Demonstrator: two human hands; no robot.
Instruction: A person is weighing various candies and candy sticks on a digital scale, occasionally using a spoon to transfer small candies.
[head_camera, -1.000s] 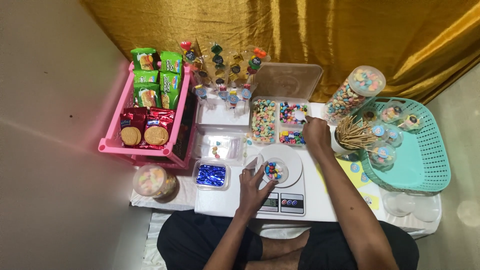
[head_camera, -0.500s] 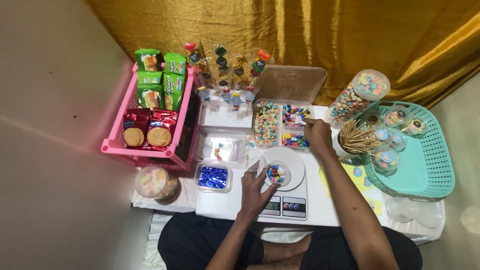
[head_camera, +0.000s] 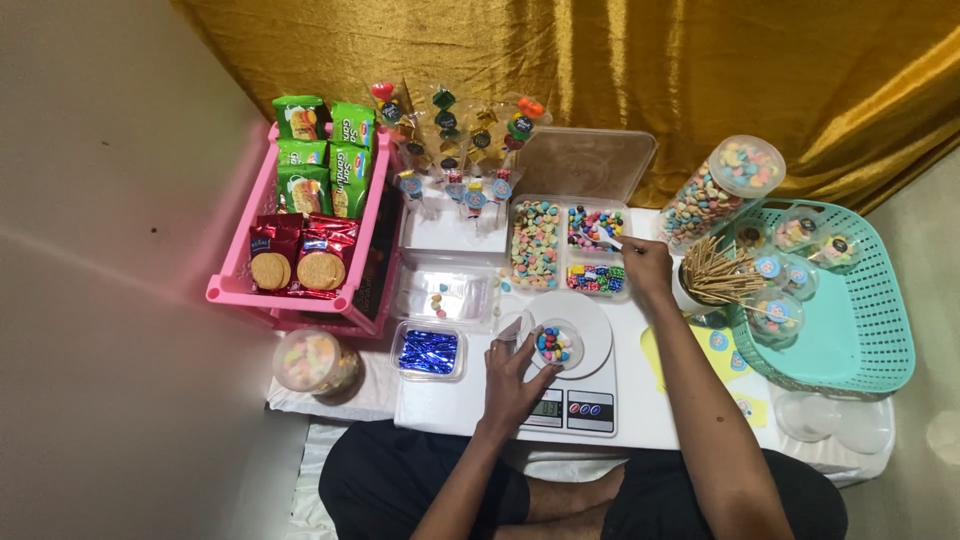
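Observation:
My left hand (head_camera: 515, 370) grips a small clear cup (head_camera: 555, 345) with several coloured candies in it; the cup stands on the round white plate of a kitchen scale (head_camera: 590, 385). My right hand (head_camera: 645, 265) reaches over a divided clear box of candies (head_camera: 567, 250) and holds a small spoon (head_camera: 607, 238), whose tip lies in the upper right compartment. The box's lid (head_camera: 583, 165) stands open behind it.
A pink basket (head_camera: 235, 285) of biscuit packets stands at the left. Wrapped lollipops (head_camera: 450, 135) stand behind a white tray. A teal basket (head_camera: 870, 320) of filled cups, a cup of wooden sticks (head_camera: 715, 275) and a tall candy jar (head_camera: 720, 190) are at the right.
My right hand has shifted slightly over the divided box. My left hand has stayed on the cup on the scale.

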